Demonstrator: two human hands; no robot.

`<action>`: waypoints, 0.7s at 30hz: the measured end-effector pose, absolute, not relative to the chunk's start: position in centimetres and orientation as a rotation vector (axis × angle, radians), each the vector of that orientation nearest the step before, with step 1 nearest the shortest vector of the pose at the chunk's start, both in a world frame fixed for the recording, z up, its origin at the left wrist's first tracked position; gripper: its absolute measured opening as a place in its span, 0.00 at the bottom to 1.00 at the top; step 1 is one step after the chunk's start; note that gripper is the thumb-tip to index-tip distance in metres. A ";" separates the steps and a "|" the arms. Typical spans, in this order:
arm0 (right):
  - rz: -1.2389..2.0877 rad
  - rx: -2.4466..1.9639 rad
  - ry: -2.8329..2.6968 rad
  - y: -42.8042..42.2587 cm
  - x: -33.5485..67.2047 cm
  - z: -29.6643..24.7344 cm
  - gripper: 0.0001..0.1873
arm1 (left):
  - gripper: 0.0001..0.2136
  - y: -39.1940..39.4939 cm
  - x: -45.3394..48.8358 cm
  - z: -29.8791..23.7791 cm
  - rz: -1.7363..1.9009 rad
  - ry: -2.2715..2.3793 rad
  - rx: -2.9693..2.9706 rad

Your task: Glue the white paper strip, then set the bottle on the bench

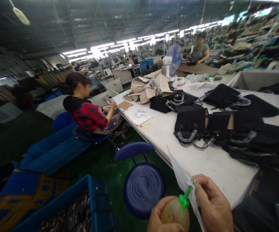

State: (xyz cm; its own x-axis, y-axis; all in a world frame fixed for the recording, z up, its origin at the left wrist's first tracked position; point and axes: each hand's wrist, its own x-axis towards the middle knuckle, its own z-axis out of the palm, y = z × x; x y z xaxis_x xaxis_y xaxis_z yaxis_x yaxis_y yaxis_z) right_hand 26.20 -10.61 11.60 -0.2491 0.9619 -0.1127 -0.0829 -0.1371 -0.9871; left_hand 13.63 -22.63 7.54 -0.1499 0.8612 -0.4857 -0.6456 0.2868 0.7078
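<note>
My left hand (pixel 162 216) is wrapped round a yellowish squeeze bottle (pixel 174 212) with a green nozzle cap (pixel 184 201). The bottle leans so its green tip points up and right. My right hand (pixel 213 203) pinches a thin white sheet (pixel 179 169) right at that tip, its fingers closed on the sheet. Whether the fingers also touch the nozzle I cannot tell. Both hands are at the near edge of a white worktable (pixel 216 164). Nearest to my right hand on the table are black handbags (pixel 192 124) with plastic-wrapped handles.
A blue round stool (pixel 144 190) stands below the table edge. On the left are a blue crate (pixel 100 203) with dark items and long blue bins (pixel 52 148). A seated person (pixel 88 112) works by beige bag pieces (pixel 144 90). A fan (pixel 174 58) stands farther back.
</note>
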 end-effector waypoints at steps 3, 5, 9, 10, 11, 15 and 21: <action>1.382 -1.102 -1.319 -10.8 25.7 12.6 0.14 | 0.38 -22.1 13.8 8.1 1.360 0.986 0.144; 1.331 -1.155 -1.300 -11.1 25.3 13.0 0.13 | 0.36 -21.8 13.7 8.8 1.354 0.968 0.115; 1.227 -1.237 -1.361 -10.4 25.8 12.9 0.15 | 0.34 -22.1 13.1 9.0 1.314 0.933 0.131; 1.181 -1.284 -1.379 -9.8 26.3 13.0 0.15 | 0.35 -22.4 12.8 8.5 1.300 0.930 0.146; 1.119 -1.357 -1.373 -9.1 26.8 13.1 0.15 | 0.36 -22.8 12.5 7.9 1.293 0.928 0.164; 0.976 -1.556 -1.335 -6.6 28.3 14.3 0.15 | 0.37 -24.3 11.7 5.1 1.348 0.812 0.219; 1.603 -1.285 -1.286 -7.8 26.4 13.2 0.23 | 0.33 -24.5 11.5 5.6 1.431 0.559 0.121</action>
State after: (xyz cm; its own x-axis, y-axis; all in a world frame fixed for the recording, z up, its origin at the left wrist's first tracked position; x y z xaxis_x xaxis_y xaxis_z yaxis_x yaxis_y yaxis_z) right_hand 26.39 -7.83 13.20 -0.2598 0.9283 -0.2658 0.0582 -0.2597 -0.9639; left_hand 11.54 -24.49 5.61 0.0354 0.9557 -0.2921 -0.9007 0.1572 0.4051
